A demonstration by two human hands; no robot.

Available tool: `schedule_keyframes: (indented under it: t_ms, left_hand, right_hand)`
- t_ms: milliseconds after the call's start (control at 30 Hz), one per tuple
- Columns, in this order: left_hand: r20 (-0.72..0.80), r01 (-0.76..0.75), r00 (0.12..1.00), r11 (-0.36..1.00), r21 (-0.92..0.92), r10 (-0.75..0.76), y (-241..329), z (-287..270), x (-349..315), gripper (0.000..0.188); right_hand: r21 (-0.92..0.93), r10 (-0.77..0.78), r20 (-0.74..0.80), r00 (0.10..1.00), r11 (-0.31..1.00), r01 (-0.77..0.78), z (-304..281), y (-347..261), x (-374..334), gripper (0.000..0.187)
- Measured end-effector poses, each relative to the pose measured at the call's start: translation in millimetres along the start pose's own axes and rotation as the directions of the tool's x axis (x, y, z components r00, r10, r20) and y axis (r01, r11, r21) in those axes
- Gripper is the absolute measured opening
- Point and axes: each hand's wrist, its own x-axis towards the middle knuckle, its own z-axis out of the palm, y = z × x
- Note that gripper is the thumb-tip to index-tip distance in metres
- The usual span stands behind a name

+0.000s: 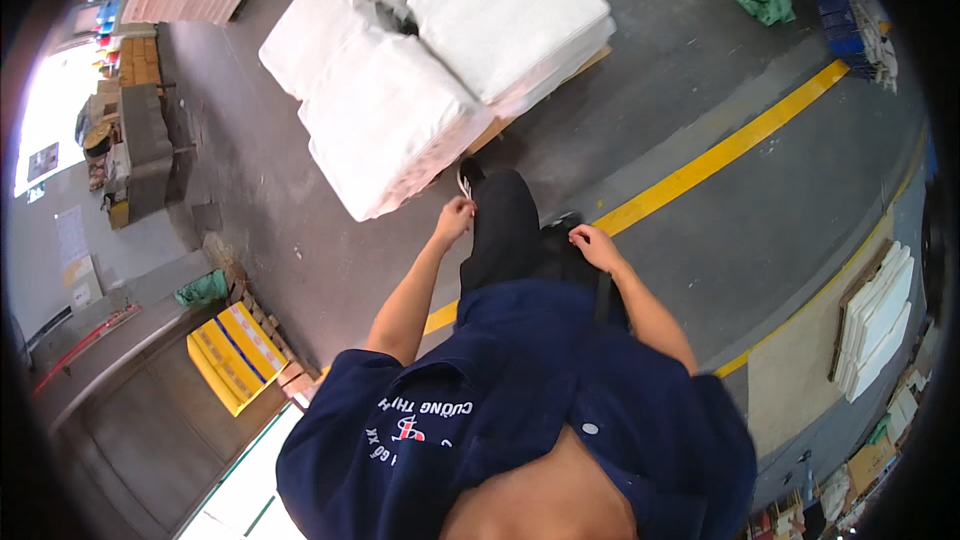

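Note:
My left hand (456,221) hangs beside my left thigh with its fingers curled in, and nothing shows in them. Just beyond its fingertips is a dark shoe with white markings (466,182), partly hidden by my leg. My right hand (597,247) is by my right hip, also with bent fingers and no object visible in it. Ahead of my left hand stands a pallet load of white, cloth-like wrapped stacks (390,120). Neither hand touches the load. A bit of wooden pallet (490,136) shows under its near edge.
A yellow floor line (730,152) runs diagonally to the right. Yellow cartons (238,355) stand at the left, near a grey workbench (145,145). White panels (875,320) lean at the right. Green cloth (763,0) and blue stacked items (848,35) are at the far right.

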Motion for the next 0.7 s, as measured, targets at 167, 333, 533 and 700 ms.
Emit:
schedule_keyframes:
  t_ms: [167,333,533,700]
  left_hand:
    - [0.289,-0.285,0.938,0.902,0.324,0.193,81,98,-36,0.028]
    - [0.514,-0.484,0.847,0.594,0.643,0.135,189,175,-57,0.033]
    - [0.3,0.094,0.906,0.832,0.548,-0.299,297,283,4,0.022]
    - [0.314,-0.003,0.92,0.798,0.602,-0.233,454,451,72,0.029]
  right_hand:
    - [0.606,0.495,-0.274,0.825,0.755,-0.251,-121,30,-86,0.026]
    - [0.887,0.789,-0.436,0.433,0.459,0.057,-196,97,-172,0.018]
    - [0.954,0.912,-0.293,0.286,0.298,0.026,-218,168,-250,0.018]
    - [-0.058,0.356,-0.529,0.771,0.891,-0.451,-255,188,-299,0.02]
